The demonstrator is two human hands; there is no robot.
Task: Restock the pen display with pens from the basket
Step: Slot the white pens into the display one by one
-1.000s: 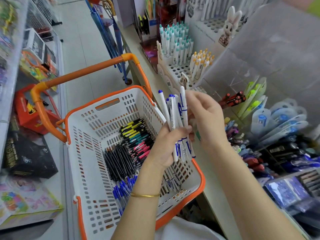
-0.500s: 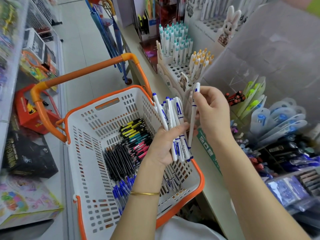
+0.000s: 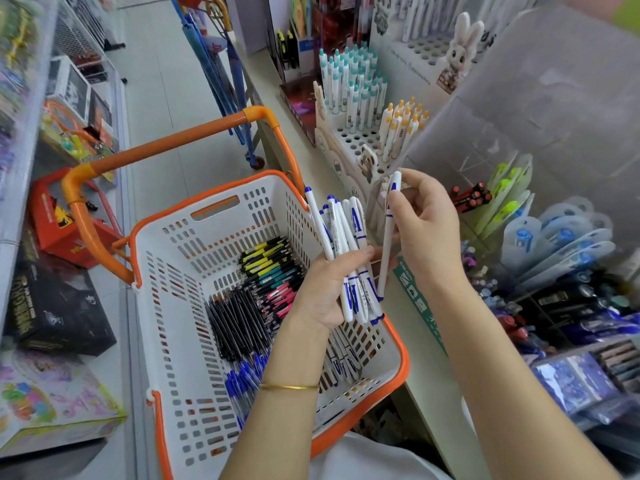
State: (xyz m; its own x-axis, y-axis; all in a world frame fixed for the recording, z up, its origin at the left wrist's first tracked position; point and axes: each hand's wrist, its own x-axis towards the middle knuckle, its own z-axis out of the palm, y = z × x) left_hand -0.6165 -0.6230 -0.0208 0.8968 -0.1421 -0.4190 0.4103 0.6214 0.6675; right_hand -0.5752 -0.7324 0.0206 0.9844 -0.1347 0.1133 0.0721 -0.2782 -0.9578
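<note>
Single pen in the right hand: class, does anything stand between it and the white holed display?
Nothing visible does. The pen, pinched by the right hand, is just short of the display and its empty holes, with open air between.

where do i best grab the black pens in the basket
Mid-barrel, from above. The black pens lie flat, side by side on the floor of the basket; its walls block the sides, so only the open top gives access. Pinch across the bundle.

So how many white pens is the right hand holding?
1. The white pen is pinched in the right hand, beside the bunch of white pens in the left hand; the palm may hide more.
</note>
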